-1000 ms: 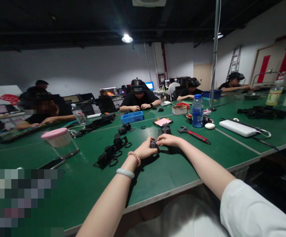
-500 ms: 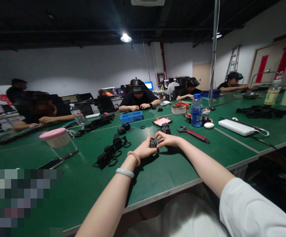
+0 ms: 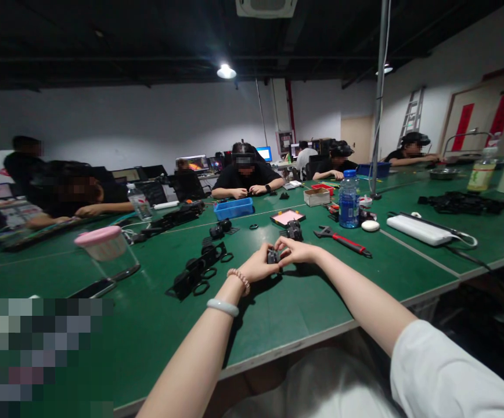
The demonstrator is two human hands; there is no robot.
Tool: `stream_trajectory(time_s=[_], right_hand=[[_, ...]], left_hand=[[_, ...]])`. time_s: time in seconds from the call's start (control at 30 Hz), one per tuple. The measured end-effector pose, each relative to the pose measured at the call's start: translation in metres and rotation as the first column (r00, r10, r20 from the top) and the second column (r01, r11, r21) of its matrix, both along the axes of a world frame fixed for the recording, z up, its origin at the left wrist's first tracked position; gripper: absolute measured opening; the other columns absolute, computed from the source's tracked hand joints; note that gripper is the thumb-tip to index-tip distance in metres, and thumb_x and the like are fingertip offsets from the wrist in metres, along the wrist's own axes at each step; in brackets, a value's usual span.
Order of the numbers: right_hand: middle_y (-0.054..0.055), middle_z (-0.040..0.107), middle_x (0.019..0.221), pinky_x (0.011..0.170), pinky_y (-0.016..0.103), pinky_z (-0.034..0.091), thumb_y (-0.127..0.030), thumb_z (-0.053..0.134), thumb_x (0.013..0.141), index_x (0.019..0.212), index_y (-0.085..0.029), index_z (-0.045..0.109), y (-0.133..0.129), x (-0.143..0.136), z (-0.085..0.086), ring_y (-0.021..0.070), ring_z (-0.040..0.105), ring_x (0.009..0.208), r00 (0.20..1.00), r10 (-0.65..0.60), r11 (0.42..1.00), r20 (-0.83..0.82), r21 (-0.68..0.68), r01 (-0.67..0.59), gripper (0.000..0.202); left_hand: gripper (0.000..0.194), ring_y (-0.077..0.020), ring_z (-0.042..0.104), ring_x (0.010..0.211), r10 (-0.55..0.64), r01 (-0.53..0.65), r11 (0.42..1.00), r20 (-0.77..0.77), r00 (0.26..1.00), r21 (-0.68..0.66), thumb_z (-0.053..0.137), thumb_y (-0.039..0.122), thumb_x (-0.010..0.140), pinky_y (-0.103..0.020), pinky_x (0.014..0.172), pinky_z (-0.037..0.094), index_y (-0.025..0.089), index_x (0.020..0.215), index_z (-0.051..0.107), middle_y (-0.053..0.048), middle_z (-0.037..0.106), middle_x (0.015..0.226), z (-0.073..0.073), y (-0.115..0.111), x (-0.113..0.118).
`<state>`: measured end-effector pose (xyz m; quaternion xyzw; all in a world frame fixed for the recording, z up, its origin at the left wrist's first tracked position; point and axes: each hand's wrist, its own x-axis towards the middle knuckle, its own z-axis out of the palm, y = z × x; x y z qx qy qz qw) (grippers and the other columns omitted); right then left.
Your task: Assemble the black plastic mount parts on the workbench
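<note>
A small black part [image 3: 273,255] is held between my two hands, just above the green table [image 3: 278,313]. My left hand [image 3: 258,264] has its fingers closed round the part's left side. On the right side, my right hand [image 3: 293,251] pinches the same part with thumb and fingertips. Right behind my hands stands a black assembly [image 3: 294,230]. Another black assembly [image 3: 221,228] lies farther left. Several black brackets and rings [image 3: 197,270] lie left of my left hand.
An adjustable wrench [image 3: 343,241], a blue bottle [image 3: 348,200] and a white power bank [image 3: 420,229] lie or stand to the right. A pink-lidded cup [image 3: 106,249] is at the left. Behind are a blue tray [image 3: 233,208], a pink-lined tray [image 3: 287,217] and people working.
The view has shifted slightly, so most things appear a little lower and farther right. Both hands still hold the small black part, with the right fingers slightly closer round it.
</note>
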<state>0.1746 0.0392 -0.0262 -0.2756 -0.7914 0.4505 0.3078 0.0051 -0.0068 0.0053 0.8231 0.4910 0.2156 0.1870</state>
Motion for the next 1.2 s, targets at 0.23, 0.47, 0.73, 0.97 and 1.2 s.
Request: stream_trajectory(time_s=[0.23,0.47,0.73,0.97,1.2], right_hand=[[0.001,0.042,0.092,0.071,0.027,0.041,-0.024,0.067,0.054,0.090,-0.018,0.046,0.0010,-0.0004,-0.0004,0.0098,0.049,0.075,1.000,-0.010,1.000,-0.003,0.010,0.010,0.042],[0.002,0.047,0.089,0.071,0.025,0.039,-0.026,0.063,0.060,0.088,-0.017,0.049,-0.0020,-0.0023,0.0013,0.0119,0.049,0.078,0.997,-0.079,0.996,0.021,0.029,0.079,0.033],[0.002,0.051,0.085,0.070,0.025,0.039,-0.024,0.062,0.061,0.086,-0.015,0.050,-0.0069,-0.0015,0.0063,0.0132,0.050,0.080,0.996,-0.075,0.997,0.042,0.015,0.074,0.030],[0.002,0.053,0.082,0.069,0.025,0.039,-0.024,0.062,0.061,0.086,-0.014,0.051,-0.0071,-0.0020,0.0064,0.0128,0.050,0.078,0.997,-0.070,0.997,0.032,0.017,0.069,0.029],[0.000,0.053,0.075,0.064,0.023,0.039,-0.025,0.061,0.062,0.084,-0.014,0.052,-0.0028,-0.0028,0.0034,0.0104,0.050,0.069,0.998,-0.062,0.998,0.027,-0.006,0.062,0.026]], left_hand=[[0.052,-0.0161,0.050,0.070,-0.005,0.005,1.000,-0.026,1.000,-0.006,0.054,0.033,0.056,-0.026,0.059,0.039,0.015,0.102,0.039,-0.002,0.052,0.080,-0.0007,0.0002,-0.0004],[0.051,-0.0165,0.050,0.070,0.005,-0.005,1.000,-0.012,1.000,-0.019,0.054,0.031,0.055,-0.027,0.060,0.039,0.016,0.102,0.039,-0.002,0.052,0.080,0.0000,-0.0004,-0.0003],[0.052,-0.0168,0.050,0.072,-0.006,0.006,1.000,-0.031,1.000,-0.002,0.054,0.032,0.056,-0.027,0.062,0.040,0.015,0.102,0.039,-0.003,0.053,0.082,-0.0007,-0.0009,-0.0003],[0.052,-0.0169,0.050,0.072,-0.015,0.014,1.000,-0.027,1.000,-0.013,0.053,0.031,0.056,-0.028,0.063,0.040,0.015,0.103,0.038,-0.004,0.053,0.084,0.0001,-0.0008,-0.0005],[0.051,-0.0168,0.050,0.072,-0.010,0.010,1.000,-0.013,1.000,-0.022,0.054,0.031,0.055,-0.028,0.063,0.040,0.015,0.102,0.039,-0.003,0.053,0.082,0.0016,-0.0008,0.0003]])
